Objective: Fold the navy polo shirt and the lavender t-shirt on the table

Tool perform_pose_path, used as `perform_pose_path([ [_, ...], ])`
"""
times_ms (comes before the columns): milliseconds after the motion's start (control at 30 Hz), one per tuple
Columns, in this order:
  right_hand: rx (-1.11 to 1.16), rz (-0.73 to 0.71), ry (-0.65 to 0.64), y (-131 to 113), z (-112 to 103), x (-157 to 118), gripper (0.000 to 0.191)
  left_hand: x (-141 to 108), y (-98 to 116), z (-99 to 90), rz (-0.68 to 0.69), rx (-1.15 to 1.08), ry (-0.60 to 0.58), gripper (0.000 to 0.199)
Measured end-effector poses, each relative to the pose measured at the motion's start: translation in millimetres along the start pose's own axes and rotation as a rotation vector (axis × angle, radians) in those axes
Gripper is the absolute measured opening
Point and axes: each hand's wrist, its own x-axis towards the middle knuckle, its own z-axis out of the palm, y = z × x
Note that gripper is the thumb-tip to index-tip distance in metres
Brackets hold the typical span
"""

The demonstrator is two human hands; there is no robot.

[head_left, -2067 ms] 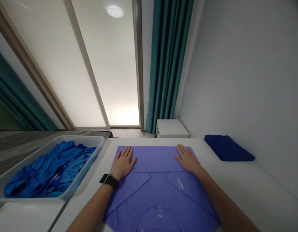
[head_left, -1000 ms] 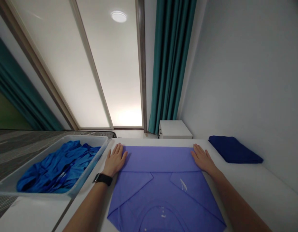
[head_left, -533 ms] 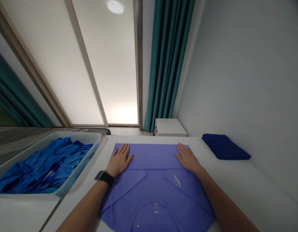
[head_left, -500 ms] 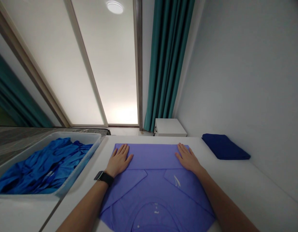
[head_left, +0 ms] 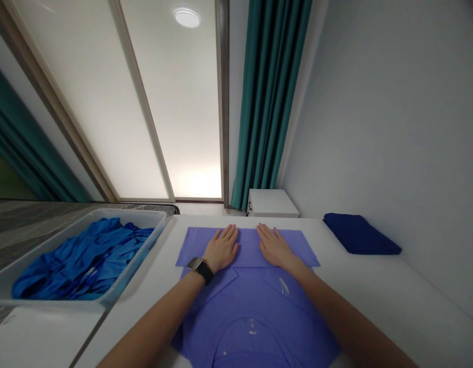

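A purple T-shirt [head_left: 252, 301] lies spread on the white table [head_left: 144, 306], its neckline nearest me and its far end turned back in a wide flat band. On that band, left of its middle, my left hand [head_left: 222, 249] rests flat with fingers stretched out; a dark watch is on this wrist. My right hand [head_left: 274, 246] lies flat on the band too, right of the middle, fingers extended. Neither hand grips anything. A small white logo shows on the shirt's right side. My forearms cover parts of its sides.
At the left stands a translucent plastic bin [head_left: 135, 266] with crumpled blue clothes [head_left: 83, 260]. A folded navy garment [head_left: 361, 235] lies at the right near the wall. Beyond the table are a small white cabinet [head_left: 273, 202], a teal curtain [head_left: 273, 92] and frosted sliding doors [head_left: 175, 102].
Both hands have slid inward from the outer ends of the folded band toward its middle. The band's ends now show uncovered. The view has shifted slightly.
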Motion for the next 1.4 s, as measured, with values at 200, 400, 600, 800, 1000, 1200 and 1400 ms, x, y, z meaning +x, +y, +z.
perform_pose_path([
  [200,0.056,-0.031,0.011,-33.9,12.2,16.8,0.061,18.0,10.1,18.0,0.040,-0.041,-0.019,0.052],
  [400,0.077,0.010,-0.010,-31.7,15.5,14.6,0.062,15.1,8.5,21.6,0.032,-0.049,-0.010,0.053],
  [600,0.055,0.092,-0.029,-9.2,13.9,8.1,0.063,16.0,9.3,20.3,0.027,-0.044,-0.022,0.055],
  [800,-0.010,0.202,-0.049,47.4,15.5,-13.8,0.067,16.5,7.8,22.6,0.025,-0.060,-0.023,0.055],
  [1000,-0.042,0.261,-0.039,72.7,18.2,-26.8,0.066,17.4,9.1,22.7,0.022,-0.065,-0.029,0.055],
  [1200,-0.041,0.265,-0.033,71.1,21.0,-26.6,0.066,11.1,2.0,16.2,-0.028,-0.071,-0.037,0.056],
  [1400,-0.050,0.272,-0.045,72.8,23.0,-25.9,0.068,-22.9,-55.5,4.4,-0.192,0.003,-0.092,0.056],
])
